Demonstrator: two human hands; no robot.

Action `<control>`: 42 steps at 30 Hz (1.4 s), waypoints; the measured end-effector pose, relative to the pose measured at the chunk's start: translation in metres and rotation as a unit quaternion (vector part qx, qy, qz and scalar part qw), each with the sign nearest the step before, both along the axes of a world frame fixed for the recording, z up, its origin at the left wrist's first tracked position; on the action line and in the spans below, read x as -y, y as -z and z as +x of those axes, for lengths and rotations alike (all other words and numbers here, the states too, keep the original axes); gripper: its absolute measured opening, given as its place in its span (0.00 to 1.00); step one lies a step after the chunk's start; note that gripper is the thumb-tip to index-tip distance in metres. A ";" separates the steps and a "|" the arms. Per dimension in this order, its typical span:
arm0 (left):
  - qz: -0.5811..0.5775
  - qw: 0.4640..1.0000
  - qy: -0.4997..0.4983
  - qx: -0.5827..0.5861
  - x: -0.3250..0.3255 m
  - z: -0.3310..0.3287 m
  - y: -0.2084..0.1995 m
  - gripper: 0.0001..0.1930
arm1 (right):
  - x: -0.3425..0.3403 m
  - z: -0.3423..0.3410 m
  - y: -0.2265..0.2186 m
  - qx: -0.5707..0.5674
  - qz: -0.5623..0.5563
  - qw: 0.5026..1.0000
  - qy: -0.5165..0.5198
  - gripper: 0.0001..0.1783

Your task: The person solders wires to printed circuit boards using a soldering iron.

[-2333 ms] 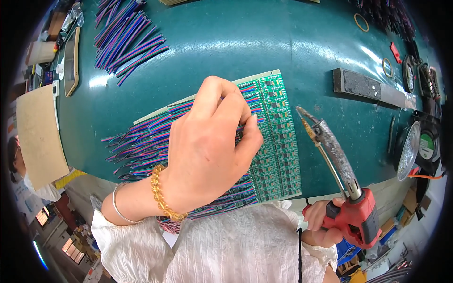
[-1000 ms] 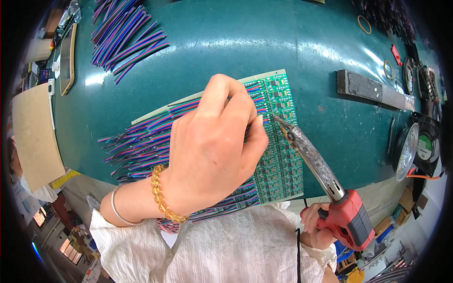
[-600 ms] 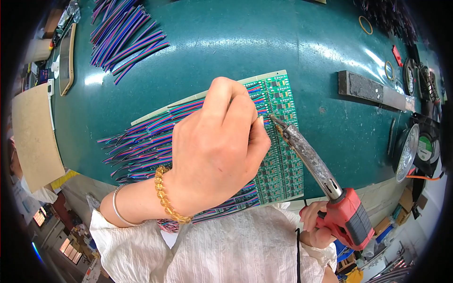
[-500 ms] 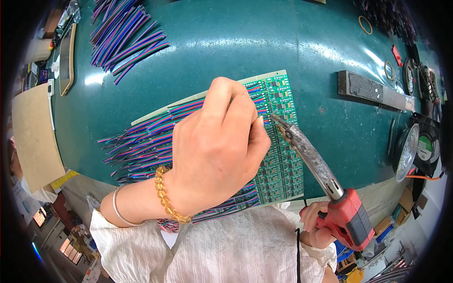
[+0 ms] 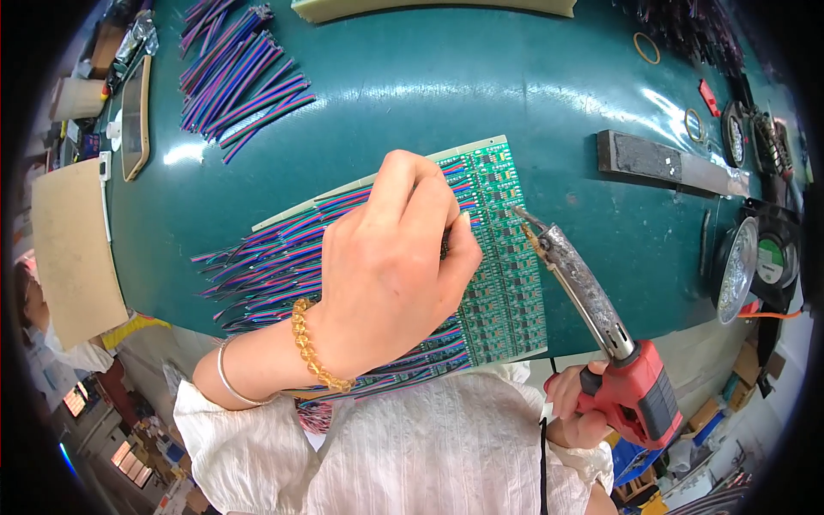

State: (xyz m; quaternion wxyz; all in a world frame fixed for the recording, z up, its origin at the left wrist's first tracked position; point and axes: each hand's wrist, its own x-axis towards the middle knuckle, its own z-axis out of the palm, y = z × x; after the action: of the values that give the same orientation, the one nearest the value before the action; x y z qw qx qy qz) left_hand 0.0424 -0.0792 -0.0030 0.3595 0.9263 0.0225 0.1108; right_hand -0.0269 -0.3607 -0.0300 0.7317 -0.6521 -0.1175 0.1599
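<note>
A panel of small green circuit boards [image 5: 502,292] lies in front of me, with rows of multicoloured ribbon wires [image 5: 257,245] running off to its left. My left hand [image 5: 395,257] is over the panel, fingers pinched on a ribbon wire [image 5: 468,206]; only its coloured ends show past the fingertips. My right hand [image 5: 573,408] grips a red pistol-shaped soldering iron [image 5: 639,390] from below. Its long metal barrel points up and left, and the dark tip is at the panel's right edge, a little right of my left fingertips. Whether the tip touches the panel I cannot tell.
Loose ribbon wires [image 5: 245,81] are piled at the far left of the green table [image 5: 412,94]. A pale foam strip [image 5: 429,9] borders the far side. Rightward are a dark rectangular block [image 5: 639,159], a metal dish [image 5: 738,270] and a fan [image 5: 777,257]. Cardboard [image 5: 77,253] stands left.
The soldering iron's tip has moved right, away from the wire ends to the panel's edge. My left hand stays pinched over the panel. The whole view has shifted slightly, revealing more foam strip.
</note>
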 end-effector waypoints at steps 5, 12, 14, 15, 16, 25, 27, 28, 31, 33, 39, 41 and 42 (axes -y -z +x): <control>0.015 1.000 0.011 0.021 -0.005 -0.001 0.005 0.07 | -0.004 -0.001 0.001 -0.011 -0.011 0.999 0.042 0.45; 0.185 0.976 0.021 0.110 -0.033 0.001 -0.022 0.06 | -0.008 -0.008 -0.012 -0.144 0.012 0.981 0.128 0.43; 0.237 0.967 -0.052 0.081 -0.065 0.006 -0.017 0.06 | 0.001 -0.007 0.007 -0.009 0.049 0.985 0.166 0.44; 0.241 0.964 -0.074 0.081 -0.082 0.009 -0.011 0.06 | -0.006 -0.008 0.001 -0.014 0.020 0.983 0.180 0.42; 0.242 0.964 -0.080 0.080 -0.100 0.009 -0.006 0.06 | -0.005 -0.007 0.006 -0.013 0.030 0.984 0.175 0.42; 0.221 0.970 -0.049 0.092 -0.118 0.014 0.007 0.07 | 0.010 -0.019 0.020 -0.007 0.075 0.987 0.145 0.39; 0.223 0.967 -0.040 0.117 -0.109 0.014 -0.006 0.06 | 0.013 -0.021 0.020 -0.030 0.078 0.986 0.142 0.40; 0.231 0.962 -0.042 0.141 -0.107 0.012 -0.013 0.06 | 0.009 -0.017 0.013 -0.031 0.072 0.986 0.144 0.40; 0.136 0.984 -0.010 0.118 -0.087 0.007 -0.026 0.05 | -0.014 -0.006 -0.007 -0.039 0.030 0.993 0.111 0.43; 0.010 0.999 0.004 0.042 -0.071 0.003 -0.030 0.03 | -0.016 -0.004 -0.009 -0.035 0.018 0.992 0.119 0.43; -0.100 0.992 0.060 -0.056 -0.036 -0.009 -0.039 0.03 | -0.011 -0.005 -0.010 -0.006 0.007 0.995 0.102 0.41; -0.072 0.990 0.080 -0.096 -0.026 -0.013 -0.040 0.06 | -0.007 -0.007 -0.008 -0.009 0.026 0.995 0.101 0.40; -0.073 0.990 0.078 -0.098 -0.021 -0.014 -0.039 0.06 | -0.006 -0.007 -0.008 -0.011 0.026 0.995 0.099 0.40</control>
State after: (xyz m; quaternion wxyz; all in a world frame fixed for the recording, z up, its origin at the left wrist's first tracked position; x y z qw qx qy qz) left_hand 0.0282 -0.0582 0.0360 0.4294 0.9030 -0.0067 -0.0104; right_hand -0.0336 -0.3543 -0.0216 0.7617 -0.6397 -0.0483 0.0911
